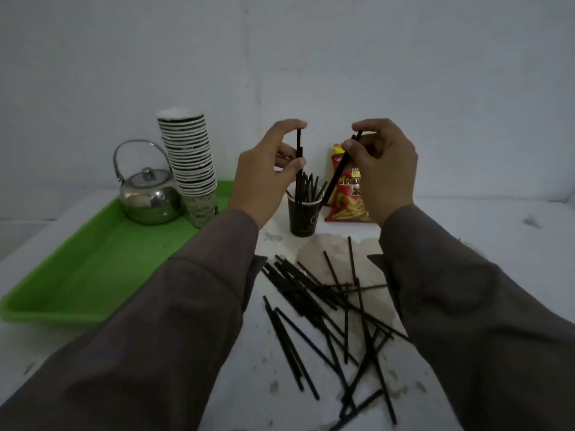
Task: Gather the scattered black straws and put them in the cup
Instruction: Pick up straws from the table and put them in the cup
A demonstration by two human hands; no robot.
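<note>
A dark paper cup point(303, 217) stands on the white table with several black straws upright inside it. My left hand point(264, 172) pinches a black straw point(299, 144) that stands upright, its lower end in the cup. My right hand point(385, 169) holds another black straw point(340, 169) tilted, its lower end at the cup's right rim. Many more black straws point(329, 309) lie scattered and crossed on the table in front of the cup, between my two grey sleeves.
A green tray point(81, 275) at the left carries a steel kettle point(147, 194) and a tall stack of paper cups point(191, 163). A red snack bag point(348, 194) leans behind the cup. A pale wall rises close behind the table.
</note>
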